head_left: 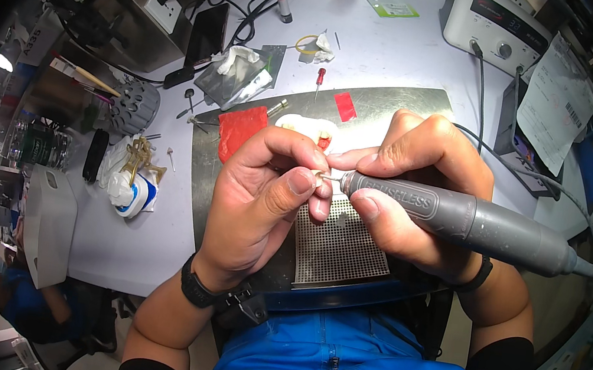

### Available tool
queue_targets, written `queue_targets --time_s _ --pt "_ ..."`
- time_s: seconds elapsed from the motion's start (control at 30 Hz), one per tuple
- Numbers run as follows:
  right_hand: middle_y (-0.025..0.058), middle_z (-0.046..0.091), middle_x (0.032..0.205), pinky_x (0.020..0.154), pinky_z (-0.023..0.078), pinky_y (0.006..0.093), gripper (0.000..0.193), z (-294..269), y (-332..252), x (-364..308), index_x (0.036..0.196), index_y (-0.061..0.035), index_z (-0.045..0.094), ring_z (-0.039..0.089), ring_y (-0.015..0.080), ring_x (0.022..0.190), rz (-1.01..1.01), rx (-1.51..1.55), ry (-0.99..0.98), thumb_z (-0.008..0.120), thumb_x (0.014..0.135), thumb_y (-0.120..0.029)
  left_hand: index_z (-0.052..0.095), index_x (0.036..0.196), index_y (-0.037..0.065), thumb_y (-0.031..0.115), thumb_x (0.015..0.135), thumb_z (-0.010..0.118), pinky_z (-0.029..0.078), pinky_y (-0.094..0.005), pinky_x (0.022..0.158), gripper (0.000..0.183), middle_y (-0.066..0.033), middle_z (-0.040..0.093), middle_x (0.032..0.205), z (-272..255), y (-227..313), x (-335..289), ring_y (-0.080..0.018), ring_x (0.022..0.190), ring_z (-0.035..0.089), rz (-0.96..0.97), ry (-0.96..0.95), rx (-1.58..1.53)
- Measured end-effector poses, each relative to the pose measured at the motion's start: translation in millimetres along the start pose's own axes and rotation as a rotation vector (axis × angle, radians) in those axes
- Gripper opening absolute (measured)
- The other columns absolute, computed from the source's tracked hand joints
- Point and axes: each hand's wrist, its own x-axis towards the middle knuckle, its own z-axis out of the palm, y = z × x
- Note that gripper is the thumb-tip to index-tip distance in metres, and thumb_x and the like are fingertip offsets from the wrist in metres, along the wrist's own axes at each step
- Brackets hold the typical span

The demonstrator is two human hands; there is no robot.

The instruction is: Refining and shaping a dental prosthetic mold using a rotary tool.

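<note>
Between the thumb and fingers of my left hand is pinched a tiny cream-coloured piece that looks like a dental crown, mostly covered by the fingertips. My right hand grips a thick grey rotary handpiece like a pen, its body slanting down to the right. The thin bur at its tip reaches the crown; whether it is touching or turning I cannot tell. The fingertips of both hands meet close by. Just behind them a whitish dental model with a red part lies partly hidden on a metal sheet.
Below my hands lies a perforated metal plate. Red sheets and a red-handled tool sit behind. A control unit stands back right, with cables trailing. At left are a round grey tool holder and a white-and-blue object.
</note>
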Motion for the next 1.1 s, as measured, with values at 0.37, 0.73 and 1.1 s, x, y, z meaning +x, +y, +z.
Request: queue_targets --time_s 0.37,0.73,1.1 --pt "0.0081 0.052 0.077 0.086 0.064 0.0425 0.022 -2 6 -1 0.098 0.0011 0.055 0.058 0.0159 0.072 -0.060 0.033 0.004 0.070 0.084 -0.007 0.058 0.113 0.001 0.019 0.101 0.067 0.053 -0.0285 0.078 0.023 -0.0090 0.064 0.094 0 -1 1 -0.0144 0.081 0.062 -0.005 0.002 -0.006" --pt "0.0078 0.046 0.081 0.092 0.063 0.0522 0.025 2 2 -7 0.105 -0.0036 0.049 0.062 0.0215 0.080 -0.050 0.398 0.032 0.066 0.090 -0.015 0.058 0.112 0.000 0.011 0.095 0.075 0.055 -0.0273 0.074 0.027 -0.0096 0.063 0.099 -1 -2 1 -0.0147 0.082 0.064 0.077 -0.045 -0.009" --pt "0.0078 0.045 0.082 0.094 0.062 0.0562 0.027 5 3 -7 0.105 -0.0032 0.050 0.062 0.0213 0.082 -0.001 0.487 0.062 0.068 0.090 -0.017 0.058 0.113 0.000 0.001 0.094 0.073 0.056 -0.0264 0.075 0.024 -0.0091 0.061 0.104 1 -2 1 -0.0136 0.083 0.065 0.108 -0.023 0.042"
